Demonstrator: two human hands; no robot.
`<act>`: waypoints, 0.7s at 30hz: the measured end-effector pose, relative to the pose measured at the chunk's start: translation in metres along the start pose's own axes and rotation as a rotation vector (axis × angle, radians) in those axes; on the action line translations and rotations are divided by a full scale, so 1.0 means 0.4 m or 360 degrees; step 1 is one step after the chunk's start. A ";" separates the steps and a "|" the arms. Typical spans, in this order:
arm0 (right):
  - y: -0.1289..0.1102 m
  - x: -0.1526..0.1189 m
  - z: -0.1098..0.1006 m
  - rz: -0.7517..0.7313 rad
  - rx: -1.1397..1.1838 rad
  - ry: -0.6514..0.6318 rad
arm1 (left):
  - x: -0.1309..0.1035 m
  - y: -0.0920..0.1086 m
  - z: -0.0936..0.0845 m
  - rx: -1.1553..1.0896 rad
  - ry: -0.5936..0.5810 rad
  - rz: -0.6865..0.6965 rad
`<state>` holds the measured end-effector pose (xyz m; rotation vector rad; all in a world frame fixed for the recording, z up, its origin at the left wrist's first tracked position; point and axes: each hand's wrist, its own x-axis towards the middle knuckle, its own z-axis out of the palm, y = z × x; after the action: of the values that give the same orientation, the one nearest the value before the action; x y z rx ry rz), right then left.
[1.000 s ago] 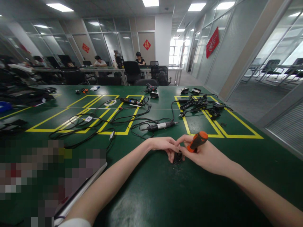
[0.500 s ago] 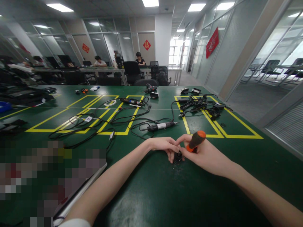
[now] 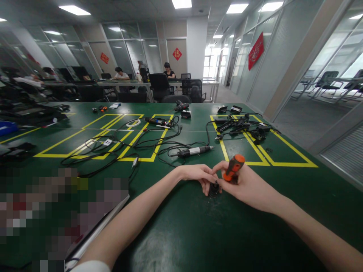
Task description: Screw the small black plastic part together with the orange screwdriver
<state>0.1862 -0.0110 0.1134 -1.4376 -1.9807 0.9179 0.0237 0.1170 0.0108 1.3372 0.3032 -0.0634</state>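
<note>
My left hand (image 3: 200, 175) is closed around a small dark round part (image 3: 214, 190) that stands on the green table (image 3: 181, 230). Fingers of that hand cover its far side, so its exact kind does not show. In my right hand (image 3: 245, 187) is a screwdriver (image 3: 235, 166) with an orange and dark grey handle, tilted up and to the right. Its lower end is hidden by my fingers, close over the dark part. Both hands' fingertips meet just above the part.
Beyond my hands lies a corded electric screwdriver (image 3: 195, 151). Black cables (image 3: 141, 143) sprawl across yellow tape outlines, with more tools and cords (image 3: 241, 126) at the right. A cordless drill (image 3: 180, 106) rests near the far edge. People sit at a desk (image 3: 133, 82) behind.
The screwdriver's handle has turned slightly in my right hand and leans a little further left. My left hand stays on the dark part. The view has shifted slightly.
</note>
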 end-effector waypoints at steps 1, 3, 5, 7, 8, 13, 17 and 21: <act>0.003 0.001 0.000 -0.0003 -0.0010 0.0006 | 0.000 0.000 -0.001 0.0003 -0.0012 -0.0003; 0.010 0.002 0.002 0.0019 -0.0026 0.0024 | 0.000 0.001 -0.002 0.0007 -0.0026 -0.0008; 0.014 0.003 0.004 0.0055 -0.0022 0.0033 | 0.000 0.002 -0.002 0.0007 -0.0024 -0.0007; 0.013 0.002 0.004 0.0078 -0.0009 0.0028 | 0.000 0.002 0.000 0.0001 -0.0013 -0.0007; 0.011 0.002 0.004 0.0076 -0.0004 0.0030 | 0.000 0.002 0.000 -0.0005 -0.0005 -0.0011; 0.013 -0.002 0.003 0.0070 -0.0069 0.0086 | 0.003 -0.002 -0.002 -0.0027 0.0011 -0.0025; 0.015 -0.003 0.003 0.0122 -0.0073 0.0059 | 0.006 -0.006 -0.007 -0.0013 -0.0020 -0.0012; 0.002 -0.002 0.002 0.0072 -0.0069 0.0058 | 0.006 -0.006 -0.007 0.0002 -0.0017 -0.0011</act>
<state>0.1864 -0.0117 0.1122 -1.5181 -1.9601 0.8665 0.0251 0.1195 0.0073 1.3369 0.2988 -0.0762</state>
